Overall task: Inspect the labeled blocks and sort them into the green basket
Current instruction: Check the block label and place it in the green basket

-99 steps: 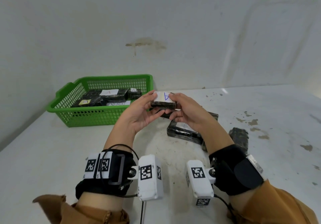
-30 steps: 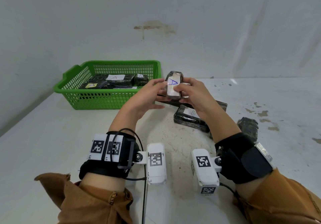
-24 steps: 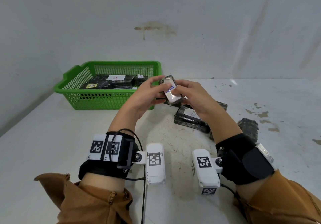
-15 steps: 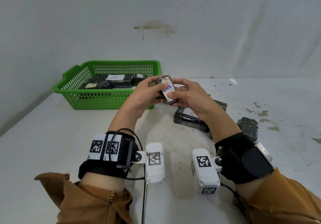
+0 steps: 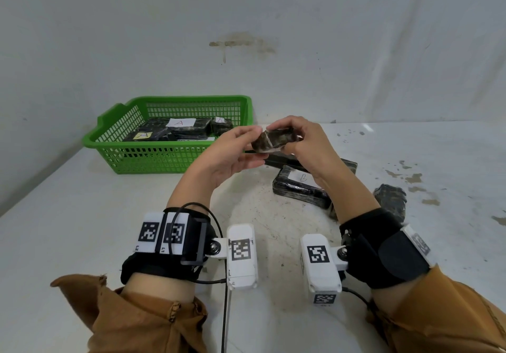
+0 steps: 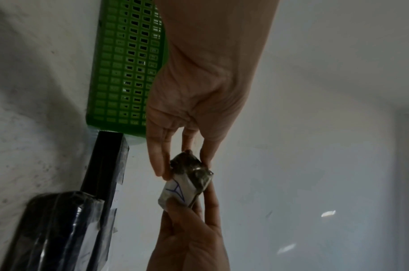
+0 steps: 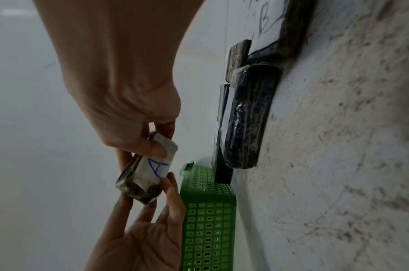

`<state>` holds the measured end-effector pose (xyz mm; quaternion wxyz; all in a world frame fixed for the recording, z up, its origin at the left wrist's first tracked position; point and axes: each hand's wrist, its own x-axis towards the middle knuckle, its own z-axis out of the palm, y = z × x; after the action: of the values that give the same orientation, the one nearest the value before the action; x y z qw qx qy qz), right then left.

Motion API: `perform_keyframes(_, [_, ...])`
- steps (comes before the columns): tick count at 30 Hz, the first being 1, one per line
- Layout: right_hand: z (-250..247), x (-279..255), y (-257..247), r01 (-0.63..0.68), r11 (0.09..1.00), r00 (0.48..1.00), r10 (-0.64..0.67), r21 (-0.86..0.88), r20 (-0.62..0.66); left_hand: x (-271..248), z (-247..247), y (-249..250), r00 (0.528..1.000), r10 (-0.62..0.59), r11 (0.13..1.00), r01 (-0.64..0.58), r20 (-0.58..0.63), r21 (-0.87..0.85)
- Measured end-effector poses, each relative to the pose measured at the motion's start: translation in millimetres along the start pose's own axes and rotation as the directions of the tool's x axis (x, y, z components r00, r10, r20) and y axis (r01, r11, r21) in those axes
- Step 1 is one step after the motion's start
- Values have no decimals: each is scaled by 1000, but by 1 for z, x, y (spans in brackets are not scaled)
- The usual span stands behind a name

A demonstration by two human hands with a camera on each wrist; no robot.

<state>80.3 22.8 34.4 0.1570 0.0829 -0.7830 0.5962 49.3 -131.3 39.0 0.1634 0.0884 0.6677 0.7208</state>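
Note:
Both hands hold one small dark wrapped block in the air just right of the green basket. My left hand pinches its left end; my right hand pinches the right end from above. In the head view only the dark wrapped side shows. The block's white label with a blue "A" faces down toward the wrist cameras, and the block shows it in the right wrist view too. The basket holds several labeled dark blocks.
More dark wrapped blocks lie on the white table below my right forearm, one with a white label. Another small dark block sits further right. A wall stands close behind the basket. Brown stains mark the table's right side.
The two hands have rotated the block: its "A" label faced up toward the head camera, then tilted away, and now it points down with the dark side up. The hands stayed in place.

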Motion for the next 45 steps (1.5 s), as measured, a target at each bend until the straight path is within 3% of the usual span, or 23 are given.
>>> perform_keyframes(2, [1,1,0,27,1000,1000,-27,4,2,0,-2,-1,999,41,995,-40,3,-95])
perform_keyframes(5, [-1,3,0,-75,995,997,72,71,39,0,-5,-1,991,132,978,-133,-17,-162])
perform_keyframes(8, [-4,4,-2,-197,947,979,179,255,93,0,-5,-2,981,189,978,-193,-52,-82])
perform_keyframes(11, [0,3,-3,-224,940,972,198,255,124,0,-4,-3,977,206,978,-206,-50,11])
perform_keyframes(15, [6,3,1,-182,954,983,179,236,33,-1,-4,-2,980,198,978,-198,4,60])
perform_keyframes(21, [7,4,1,-183,965,983,181,191,25,1,-7,-4,989,114,985,-125,94,117])
perform_keyframes(27, [7,5,0,-229,942,973,225,245,45,4,-8,-5,994,85,984,-94,64,151])
perform_keyframes(30, [5,6,1,-216,946,976,210,242,51,4,-6,-7,992,81,978,-97,93,183])
perform_keyframes(36, [5,5,0,-178,949,984,172,261,45,7,-7,-9,990,134,971,-138,37,194])
perform_keyframes(42, [4,3,1,-51,993,998,55,104,-38,7,-5,-10,994,108,962,-111,23,249])
perform_keyframes(45, [2,2,1,22,1000,997,-22,-7,-70,5,-4,-8,995,87,978,-93,37,187])
